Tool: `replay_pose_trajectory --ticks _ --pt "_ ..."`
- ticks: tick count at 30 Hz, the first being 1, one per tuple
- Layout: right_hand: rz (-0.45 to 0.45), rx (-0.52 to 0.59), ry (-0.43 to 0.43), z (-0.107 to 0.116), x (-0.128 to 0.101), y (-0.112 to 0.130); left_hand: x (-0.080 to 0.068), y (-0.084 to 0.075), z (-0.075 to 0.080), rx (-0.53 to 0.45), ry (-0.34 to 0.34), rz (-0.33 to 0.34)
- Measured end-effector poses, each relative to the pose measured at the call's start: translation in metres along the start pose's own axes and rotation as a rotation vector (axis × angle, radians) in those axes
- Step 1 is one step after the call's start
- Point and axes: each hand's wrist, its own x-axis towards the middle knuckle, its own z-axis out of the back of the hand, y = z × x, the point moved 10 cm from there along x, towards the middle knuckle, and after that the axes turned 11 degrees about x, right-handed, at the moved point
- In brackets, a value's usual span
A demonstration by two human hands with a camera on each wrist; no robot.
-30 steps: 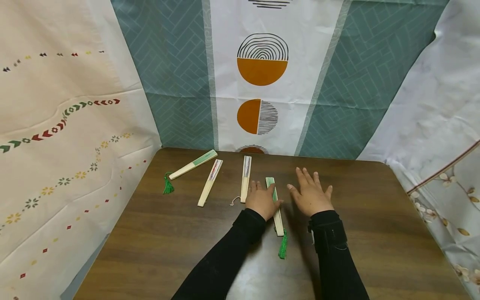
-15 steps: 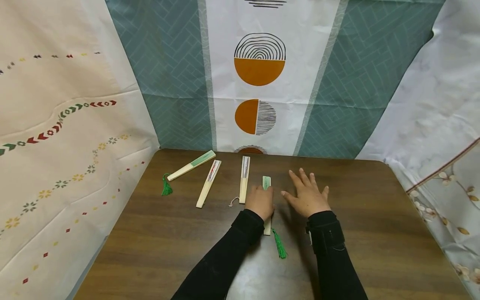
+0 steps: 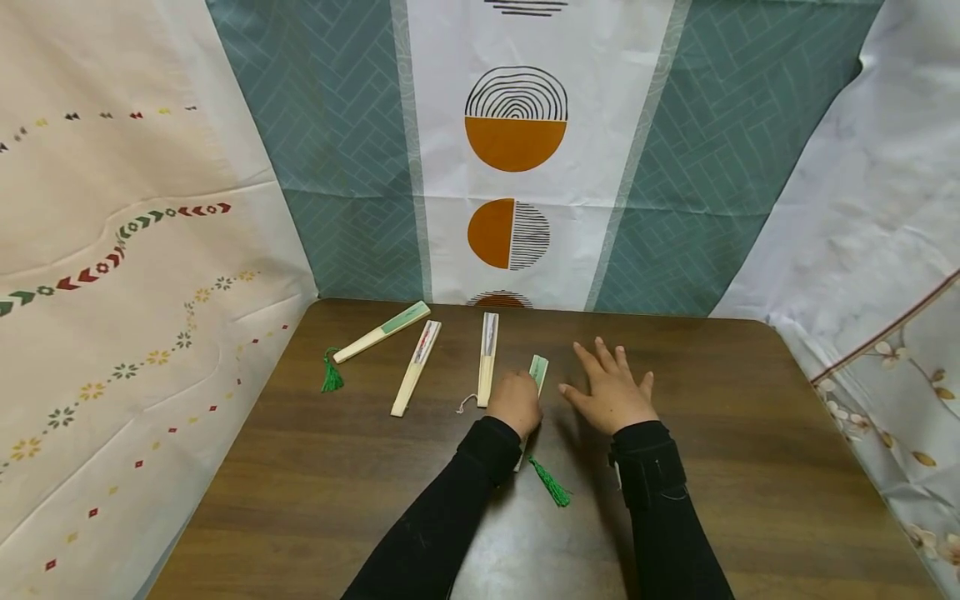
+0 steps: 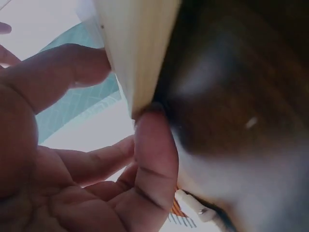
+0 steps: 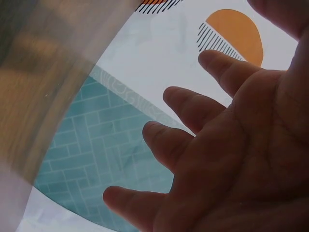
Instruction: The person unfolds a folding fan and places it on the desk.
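Observation:
My left hand (image 3: 517, 403) curls round a folded fan (image 3: 537, 371) with a green tip and a green tassel (image 3: 551, 483) trailing below my wrist. In the left wrist view my thumb and fingers (image 4: 149, 159) pinch the fan's pale bamboo edge (image 4: 137, 53). Just to the right, my right hand (image 3: 611, 389) hovers over the brown table (image 3: 750, 467) with fingers spread and straight, holding nothing. The right wrist view shows that open palm (image 5: 241, 159) against the backdrop.
Three more folded fans lie at the table's back left: one with a green tassel (image 3: 381, 331), a middle one (image 3: 416, 367) and an upright one (image 3: 487, 358). Patterned cloth hangs behind and at both sides.
My left hand has closed round the fan and turned it, so its lower end swung left and its tassel now trails to the right. The right hand drifted slightly left.

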Motion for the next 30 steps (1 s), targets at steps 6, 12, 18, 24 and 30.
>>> replay_pose_trajectory --ticks 6,12,18,24,30 --pt "-0.004 0.007 0.008 -0.001 -0.001 -0.001 0.007 0.011 -0.016 -0.141 0.12 -0.009" --pt "-0.01 0.031 0.018 -0.002 0.0 -0.002 0.015 0.021 -0.021 -0.269 0.127 -0.017" --pt "-0.012 0.075 0.031 -0.001 0.001 -0.001 0.007 0.024 0.012 -0.535 0.135 -0.027" --pt "0.042 0.173 0.048 0.0 0.002 0.006 -0.019 0.017 0.083 -0.814 0.163 -0.017" --pt "0.074 0.252 0.05 0.001 0.002 0.012 -0.021 0.015 0.09 -0.941 0.157 0.007"
